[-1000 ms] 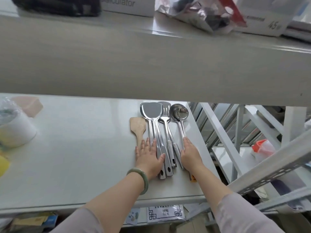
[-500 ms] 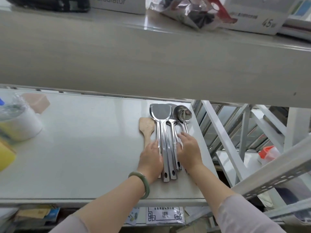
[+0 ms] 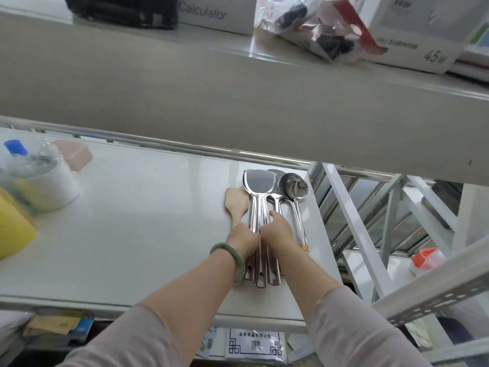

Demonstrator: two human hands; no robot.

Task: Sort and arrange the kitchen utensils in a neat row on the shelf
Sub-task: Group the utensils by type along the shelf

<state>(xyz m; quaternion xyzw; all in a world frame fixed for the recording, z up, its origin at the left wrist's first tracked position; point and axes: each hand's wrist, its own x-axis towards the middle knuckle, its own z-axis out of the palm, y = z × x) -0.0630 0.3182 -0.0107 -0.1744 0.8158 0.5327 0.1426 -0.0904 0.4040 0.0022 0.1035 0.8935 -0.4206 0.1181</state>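
Several utensils lie side by side, heads pointing away, at the right end of the white shelf [image 3: 132, 221]. From left to right they are a wooden spatula [image 3: 236, 205], a steel spatula [image 3: 260, 181], a second steel spatula [image 3: 276, 201] partly hidden under the first, and a steel ladle [image 3: 295, 186]. My left hand [image 3: 244, 238], with a green bangle on the wrist, is curled against the left side of the steel spatula handles. My right hand [image 3: 277, 230] is closed on them from the right. The two hands touch. The ladle handle lies just right of my right hand.
A wrapped white tub [image 3: 47, 186], a blue-capped bottle [image 3: 16, 148], a yellow object [image 3: 13, 226] and a pink block [image 3: 75, 154] sit at the shelf's left end. The upper shelf [image 3: 238, 102] overhangs, carrying a calculator box [image 3: 211, 14] and a plastic bag [image 3: 317, 30]. White frame struts [image 3: 352, 221] stand right of the ladle.
My hands have come together from either side of the bundle and closed on the steel spatula handles. The steel handles are now pressed tightly together.
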